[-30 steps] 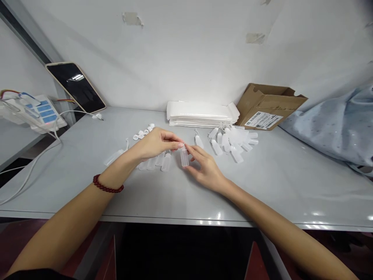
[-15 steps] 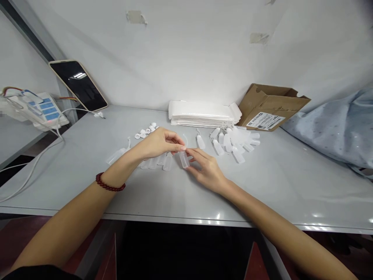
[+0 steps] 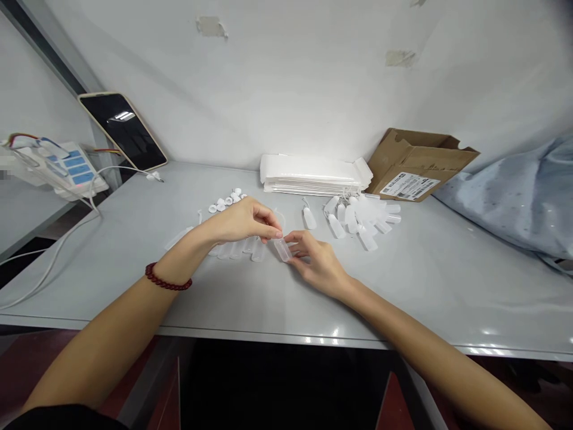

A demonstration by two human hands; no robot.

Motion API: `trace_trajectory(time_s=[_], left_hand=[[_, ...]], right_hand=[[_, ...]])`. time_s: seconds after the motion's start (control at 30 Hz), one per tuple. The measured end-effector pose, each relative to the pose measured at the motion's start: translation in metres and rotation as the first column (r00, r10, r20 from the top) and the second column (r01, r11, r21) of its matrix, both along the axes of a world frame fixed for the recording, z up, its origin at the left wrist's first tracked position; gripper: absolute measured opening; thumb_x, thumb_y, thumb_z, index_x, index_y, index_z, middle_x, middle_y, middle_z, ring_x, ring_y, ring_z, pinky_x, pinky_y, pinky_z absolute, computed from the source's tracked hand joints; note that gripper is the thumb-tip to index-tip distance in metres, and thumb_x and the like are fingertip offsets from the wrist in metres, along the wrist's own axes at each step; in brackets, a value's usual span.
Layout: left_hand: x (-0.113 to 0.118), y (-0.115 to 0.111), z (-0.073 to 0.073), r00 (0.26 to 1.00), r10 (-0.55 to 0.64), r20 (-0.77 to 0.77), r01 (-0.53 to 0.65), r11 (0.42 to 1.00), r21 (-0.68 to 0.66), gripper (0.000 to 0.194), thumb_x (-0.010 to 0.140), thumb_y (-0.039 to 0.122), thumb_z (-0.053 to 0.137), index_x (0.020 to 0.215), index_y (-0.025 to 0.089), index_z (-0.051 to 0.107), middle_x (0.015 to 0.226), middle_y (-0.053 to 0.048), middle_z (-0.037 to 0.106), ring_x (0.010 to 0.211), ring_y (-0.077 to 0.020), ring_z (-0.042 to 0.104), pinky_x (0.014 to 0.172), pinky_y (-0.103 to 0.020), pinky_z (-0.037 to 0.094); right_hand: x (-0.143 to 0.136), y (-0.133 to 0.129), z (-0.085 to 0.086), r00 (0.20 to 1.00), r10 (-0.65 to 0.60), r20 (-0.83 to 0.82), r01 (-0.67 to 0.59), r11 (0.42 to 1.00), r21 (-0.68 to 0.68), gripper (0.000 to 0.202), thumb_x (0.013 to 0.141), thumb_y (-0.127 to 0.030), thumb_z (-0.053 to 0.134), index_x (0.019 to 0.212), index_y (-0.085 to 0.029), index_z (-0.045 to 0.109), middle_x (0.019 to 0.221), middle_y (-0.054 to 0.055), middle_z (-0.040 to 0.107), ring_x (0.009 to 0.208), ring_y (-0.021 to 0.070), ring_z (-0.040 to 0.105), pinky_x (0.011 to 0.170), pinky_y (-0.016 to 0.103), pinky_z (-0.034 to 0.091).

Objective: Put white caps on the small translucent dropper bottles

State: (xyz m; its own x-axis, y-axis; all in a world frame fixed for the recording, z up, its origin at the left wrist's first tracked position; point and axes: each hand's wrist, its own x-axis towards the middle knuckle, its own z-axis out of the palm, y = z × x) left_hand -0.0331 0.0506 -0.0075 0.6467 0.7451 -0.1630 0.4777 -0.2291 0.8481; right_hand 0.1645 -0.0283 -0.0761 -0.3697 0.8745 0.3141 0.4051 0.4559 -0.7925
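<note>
The clear bottle [image 3: 282, 249] is held just above the table [image 3: 268, 304], between the fingertips of both hands. A second ago it stood nearly upright; now it leans, its lower end swung toward the right hand [image 3: 317, 263]. The forefinger of that hand has drawn back from the bottle's top and is curled more.

The bottle is small, see-through and flat-sided, with a paler top end. A thin, pale loop shows faintly above the left hand [image 3: 250, 224]. The left hand pinches the top end between thumb and forefinger. The right hand is half curled, its thumb touching the lower side; whether it grips firmly, I cannot tell.

Under and just beside the left hand lie more clear bottles [image 3: 236, 249], partly hidden. Beyond its knuckles is a small group of white caps [image 3: 228, 201]. A red bead bracelet [image 3: 168, 279] circles the left wrist.

Beyond the right hand lies a single white bottle [image 3: 308, 217] with a loop, and farther right a heap of similar bottles [image 3: 358, 218]. Behind these are stacked flat white boxes [image 3: 313, 173] and an open cardboard box [image 3: 421, 164]. The cardboard box has a white label [image 3: 410, 186] with black print and faint marks above it, all too small to read.
</note>
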Motion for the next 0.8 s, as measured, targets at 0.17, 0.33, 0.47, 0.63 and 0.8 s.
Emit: trace_trajectory(time_s=[0.17,0.33,0.47,0.63,0.8], left_hand=[[-0.001,-0.001,0.003,1.0,0.005,-0.003,-0.005,1.0,-0.001,0.018,0.072,0.039,0.071,0.073,0.022,0.074,0.062,-0.001,0.064,0.068,-0.0163,0.059,0.061,-0.026,0.045],[0.001,-0.002,0.001,0.999,0.005,0.042,-0.004,1.0,-0.018,0.017,0.072,0.038,0.071,0.077,0.022,0.075,0.068,-0.002,0.068,0.071,-0.0169,0.061,0.065,-0.027,0.048],[0.004,-0.004,-0.002,0.998,0.005,0.065,-0.005,1.0,-0.006,0.02,0.073,0.039,0.071,0.08,0.021,0.073,0.073,-0.002,0.069,0.072,-0.017,0.063,0.067,-0.028,0.05],[0.006,-0.008,0.0,0.997,0.035,0.07,-0.038,0.999,0.033,0.023,0.072,0.04,0.073,0.081,0.019,0.071,0.073,-0.001,0.069,0.07,-0.0156,0.063,0.064,-0.026,0.049],[0.009,-0.01,0.0,0.993,0.069,0.101,-0.076,0.995,0.068,0.021,0.073,0.037,0.072,0.08,0.018,0.069,0.077,-0.002,0.071,0.072,-0.0153,0.064,0.065,-0.026,0.05]], right_hand=[[0.001,-0.001,0.003,0.999,0.039,0.004,-0.039,0.999,-0.009,0.038,0.082,-0.011,0.053,0.116,-0.027,0.047,0.107,0.005,0.067,0.092,0.0177,0.067,0.079,0.038,0.059],[0.0,-0.002,0.011,0.998,0.043,-0.047,-0.048,0.991,-0.122,0.061,0.082,-0.012,0.055,0.135,-0.026,0.03,0.112,0.008,0.067,0.077,0.0145,0.065,0.075,0.037,0.057],[0.0,-0.001,0.011,0.997,0.083,0.009,-0.082,0.994,-0.07,0.066,0.082,-0.009,0.052,0.141,-0.025,0.026,0.116,0.009,0.067,0.077,0.0148,0.065,0.076,0.037,0.056],[0.001,0.002,0.005,1.0,0.026,-0.003,-0.026,0.999,0.028,0.054,0.08,-0.006,0.051,0.132,-0.02,0.043,0.112,0.01,0.07,0.093,0.0187,0.068,0.077,0.034,0.057],[0.0,0.003,0.006,0.998,-0.053,-0.042,0.054,0.998,0.017,0.042,0.078,-0.006,0.053,0.118,-0.018,0.053,0.108,0.01,0.072,0.096,0.0189,0.069,0.076,0.032,0.059]])
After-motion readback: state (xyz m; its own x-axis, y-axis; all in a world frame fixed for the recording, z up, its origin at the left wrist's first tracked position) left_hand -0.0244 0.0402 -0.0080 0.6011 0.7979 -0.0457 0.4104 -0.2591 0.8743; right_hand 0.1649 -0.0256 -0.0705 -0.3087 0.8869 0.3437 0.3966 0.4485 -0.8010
